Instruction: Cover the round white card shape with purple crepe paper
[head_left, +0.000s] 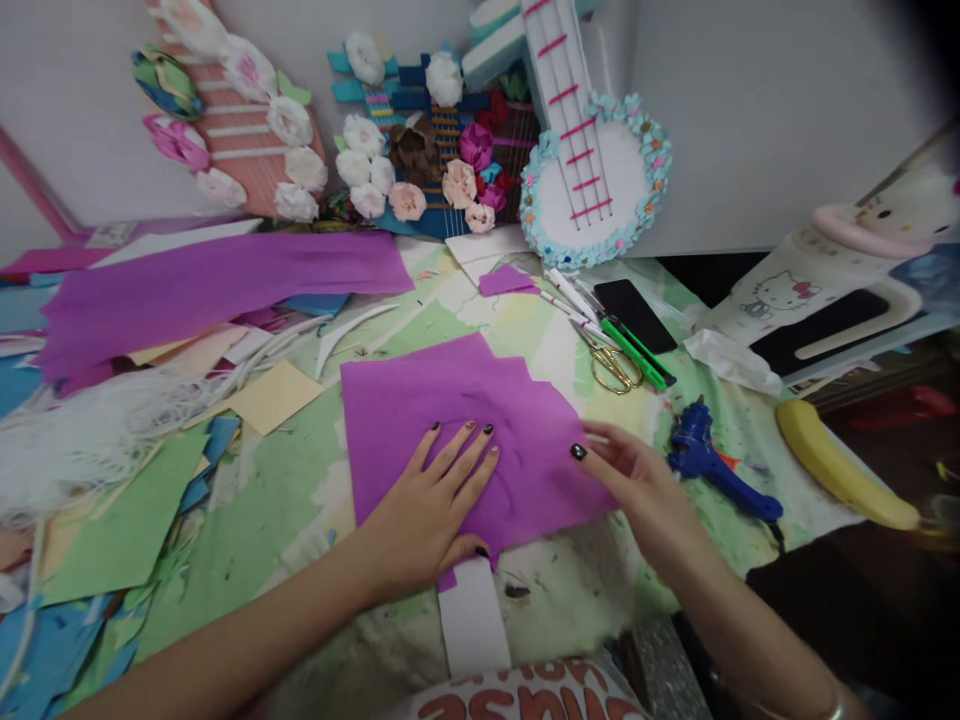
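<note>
A sheet of purple crepe paper [420,400] lies on the table in front of me, covering the upper part of a white cardboard strip [474,625] that sticks out toward my body. My left hand [442,500] lies flat on the purple paper with its fingers spread. At the paper's right edge, my right hand [637,475] pinches it between thumb and fingers. Faint curved creases show in the paper around my left fingertips. What lies beneath the paper is hidden.
Right of the paper lie gold-handled scissors [616,370], a green cutter [637,352], a black phone [634,315], a blue glue gun [712,465] and a banana [844,468]. A cup [802,270] stands beyond. Paper scraps [127,520] crowd the left; decorated paper instruments [596,180] lean behind.
</note>
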